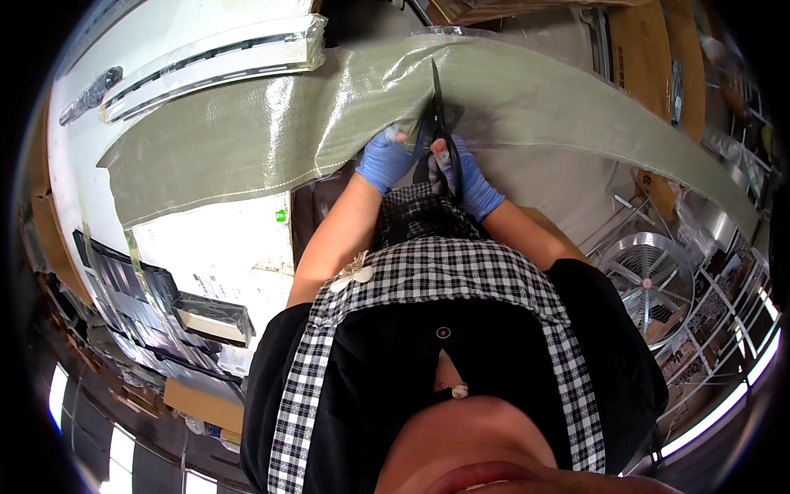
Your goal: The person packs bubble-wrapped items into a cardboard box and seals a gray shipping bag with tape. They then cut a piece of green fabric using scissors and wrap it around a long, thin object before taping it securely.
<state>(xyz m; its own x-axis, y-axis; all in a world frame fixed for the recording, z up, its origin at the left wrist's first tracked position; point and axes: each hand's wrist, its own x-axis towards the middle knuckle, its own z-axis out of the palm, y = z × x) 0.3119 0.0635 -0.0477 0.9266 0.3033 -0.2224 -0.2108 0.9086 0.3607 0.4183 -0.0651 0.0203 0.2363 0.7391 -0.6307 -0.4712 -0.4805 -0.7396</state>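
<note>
Just past the checked apron (436,267), the left hand (385,162) pinches the near edge of a green woven sheet (247,140), and the right hand (475,183) is closed around black scissors (438,99) (one blade overlapping the sheet). Beyond the sheet lies a plastic-wrapped white strip (218,66).

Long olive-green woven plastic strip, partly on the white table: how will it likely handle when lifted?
The strip is probably floppy, since it ripples near the blue-gloved left hand. Its bright highlights suggest a smooth, perhaps slippery surface. Its edge looks thin, so it may be light for its size.
</note>
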